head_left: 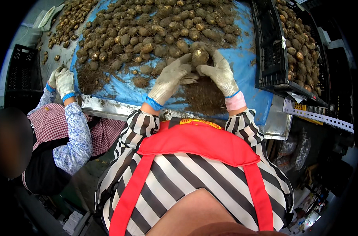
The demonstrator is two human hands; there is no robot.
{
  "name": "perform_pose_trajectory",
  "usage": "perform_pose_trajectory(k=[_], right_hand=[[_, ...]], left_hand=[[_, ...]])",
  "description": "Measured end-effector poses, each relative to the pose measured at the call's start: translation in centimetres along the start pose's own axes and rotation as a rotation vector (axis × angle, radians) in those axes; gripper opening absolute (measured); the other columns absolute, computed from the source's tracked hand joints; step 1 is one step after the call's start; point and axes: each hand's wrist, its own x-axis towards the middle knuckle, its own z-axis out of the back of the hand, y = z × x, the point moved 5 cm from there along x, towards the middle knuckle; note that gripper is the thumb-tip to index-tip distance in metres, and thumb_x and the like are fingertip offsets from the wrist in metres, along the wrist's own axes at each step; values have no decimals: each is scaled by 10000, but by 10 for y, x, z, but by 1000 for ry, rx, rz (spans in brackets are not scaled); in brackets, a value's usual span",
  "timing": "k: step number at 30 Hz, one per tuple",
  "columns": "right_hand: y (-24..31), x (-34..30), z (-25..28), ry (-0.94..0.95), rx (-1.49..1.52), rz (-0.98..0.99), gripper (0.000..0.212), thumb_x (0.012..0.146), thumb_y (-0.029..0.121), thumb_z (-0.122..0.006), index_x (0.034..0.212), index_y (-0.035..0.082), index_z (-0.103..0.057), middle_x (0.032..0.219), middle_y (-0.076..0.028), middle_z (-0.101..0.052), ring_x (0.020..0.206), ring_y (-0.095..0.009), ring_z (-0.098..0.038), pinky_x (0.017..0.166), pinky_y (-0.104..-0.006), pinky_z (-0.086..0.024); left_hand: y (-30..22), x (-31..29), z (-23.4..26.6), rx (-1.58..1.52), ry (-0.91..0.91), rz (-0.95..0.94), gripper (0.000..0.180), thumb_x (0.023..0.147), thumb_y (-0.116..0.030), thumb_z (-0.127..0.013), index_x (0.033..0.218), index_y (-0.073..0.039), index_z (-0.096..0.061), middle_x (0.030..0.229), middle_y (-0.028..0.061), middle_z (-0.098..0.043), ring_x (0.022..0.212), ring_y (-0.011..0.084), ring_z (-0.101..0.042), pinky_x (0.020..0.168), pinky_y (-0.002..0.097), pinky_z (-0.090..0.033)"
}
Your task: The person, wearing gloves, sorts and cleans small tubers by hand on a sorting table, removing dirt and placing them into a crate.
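Observation:
A brown, hairy taro corm (200,58) with a pale patch is held up between my two gloved hands, over the near edge of a large heap of taro (155,29). My left hand (172,78), in a whitish knitted glove with a blue band at the wrist, grips it from the left. On the other side my right hand (221,73), gloved alike, has its thumb low and its fingers curled against the corm. Dark soil and root fibres (205,96) lie under my hands on the blue sheet (248,65).
At my right stands a black plastic crate (270,51) beside more piled taro (301,47). A co-worker's gloved hands (63,82) are at the table's left end, near another black crate (23,74). A metal table edge (108,108) runs before me; a perforated metal strip (320,116) juts out right.

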Motion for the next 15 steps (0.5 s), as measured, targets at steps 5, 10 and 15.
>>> perform_pose_trajectory(k=[5,10,15], right_hand=[[14,-23,-16,32,156,1,605,871,-28,-658,1459,16,-522,1371,-90,-599,1243,-161,-554,1073,-311,-455],[35,-31,-30,-56,188,40,479,910,-37,-611,1387,9,-596,1275,-72,-650,1126,-111,-588,968,-262,-488],[36,-30,-30,-100,226,61,378,962,10,-555,1334,0,-620,1179,-60,-680,999,-91,-593,901,-239,-487]], left_hand=[[-24,-9,-29,-154,17,-16,649,1015,-124,-561,1561,62,-263,1388,188,-549,1187,280,-632,936,387,-590],[-21,-8,-33,-51,31,-3,586,976,-55,-585,1501,63,-353,1342,164,-568,1154,263,-642,897,355,-603],[-4,-8,-31,-260,58,4,452,996,-64,-553,1412,64,-433,1248,181,-597,1102,271,-656,876,365,-606]])
